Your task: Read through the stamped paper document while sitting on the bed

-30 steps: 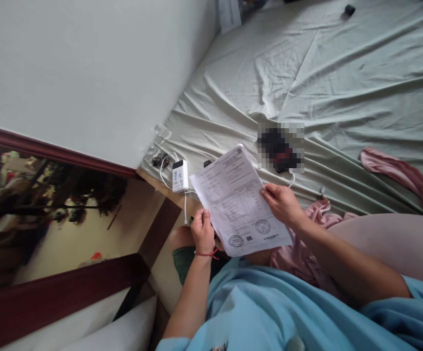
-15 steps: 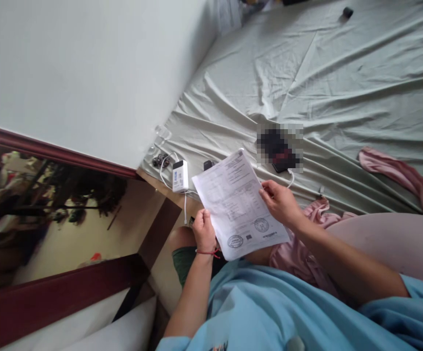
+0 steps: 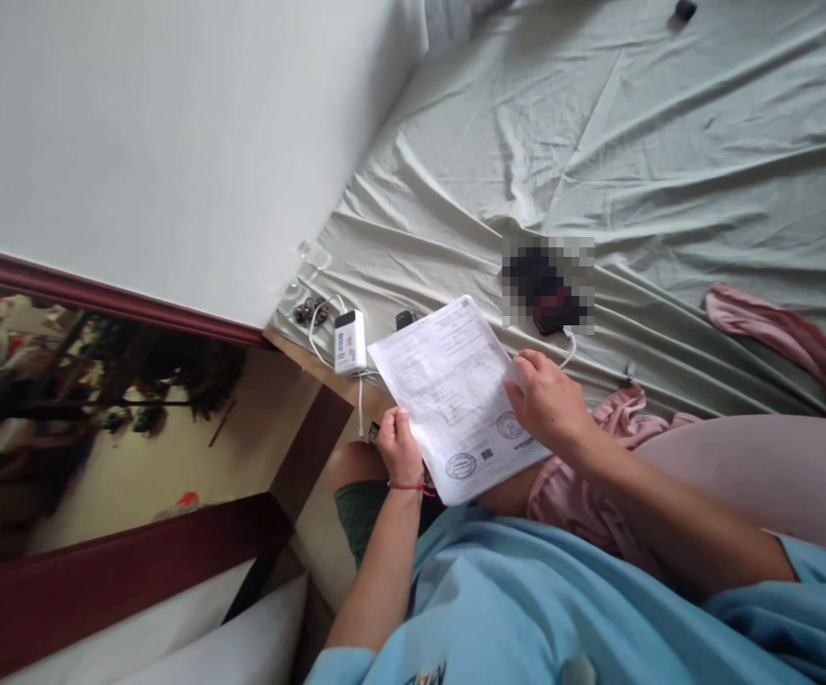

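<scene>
From the head camera, a printed sheet (image 3: 452, 395) is gripped by both hands above the person's lap. The left hand (image 3: 400, 449) pinches its lower left edge; the right hand (image 3: 547, 404) now lies further in over the right side, covering part of the lower edge that was clear a second ago, so the grip is shifting while the page stays facing up. Just beyond the left hand lies a white charger (image 3: 349, 341) with its cable. Beyond the right hand a blurred dark device (image 3: 547, 290) rests on the pale green bedsheet (image 3: 670, 152); a pink cloth (image 3: 776, 333) lies to its right.
</scene>
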### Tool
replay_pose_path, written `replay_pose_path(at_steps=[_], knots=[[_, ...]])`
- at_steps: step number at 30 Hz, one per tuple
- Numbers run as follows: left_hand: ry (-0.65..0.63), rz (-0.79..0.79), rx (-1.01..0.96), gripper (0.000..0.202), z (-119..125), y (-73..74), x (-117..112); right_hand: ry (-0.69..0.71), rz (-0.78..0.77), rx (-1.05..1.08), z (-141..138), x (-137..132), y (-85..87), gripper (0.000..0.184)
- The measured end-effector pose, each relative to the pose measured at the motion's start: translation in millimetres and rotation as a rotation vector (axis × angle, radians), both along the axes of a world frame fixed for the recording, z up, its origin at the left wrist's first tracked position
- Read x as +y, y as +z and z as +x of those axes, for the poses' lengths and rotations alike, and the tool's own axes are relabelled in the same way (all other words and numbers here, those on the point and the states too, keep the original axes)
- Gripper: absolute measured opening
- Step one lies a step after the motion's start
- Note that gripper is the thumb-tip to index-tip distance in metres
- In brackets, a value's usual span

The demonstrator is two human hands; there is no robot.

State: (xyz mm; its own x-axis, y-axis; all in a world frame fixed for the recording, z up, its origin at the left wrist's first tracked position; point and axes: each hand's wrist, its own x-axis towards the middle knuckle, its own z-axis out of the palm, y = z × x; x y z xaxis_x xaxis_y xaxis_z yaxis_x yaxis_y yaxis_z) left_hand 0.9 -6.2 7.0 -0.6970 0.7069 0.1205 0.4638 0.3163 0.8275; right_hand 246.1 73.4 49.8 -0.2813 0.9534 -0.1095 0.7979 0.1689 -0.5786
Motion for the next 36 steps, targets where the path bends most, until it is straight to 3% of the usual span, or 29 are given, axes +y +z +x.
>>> replay_pose_path(at_steps=[10,17,31,36], knots=[[0.006,0.008,-0.043,0.037,-1.6,-3.7,-1.2,0.033,0.066,-0.063,2.2,-1.0,5.0,0.029],[0.007,-0.003,-0.020,0.036,-2.2,-4.4,-1.5,0.035,-0.015,-0.184,1.6,0.6,7.3,0.027],[-0.011,-0.008,0.058,0.036,-2.4,-6.1,-1.4,0.005,-0.006,-0.104,2.6,1.7,6.0,0.018],[-0.007,-0.010,0.065,0.035,-2.6,-6.3,-0.9,-0.002,0.042,-0.119,1.9,0.5,4.9,0.024]])
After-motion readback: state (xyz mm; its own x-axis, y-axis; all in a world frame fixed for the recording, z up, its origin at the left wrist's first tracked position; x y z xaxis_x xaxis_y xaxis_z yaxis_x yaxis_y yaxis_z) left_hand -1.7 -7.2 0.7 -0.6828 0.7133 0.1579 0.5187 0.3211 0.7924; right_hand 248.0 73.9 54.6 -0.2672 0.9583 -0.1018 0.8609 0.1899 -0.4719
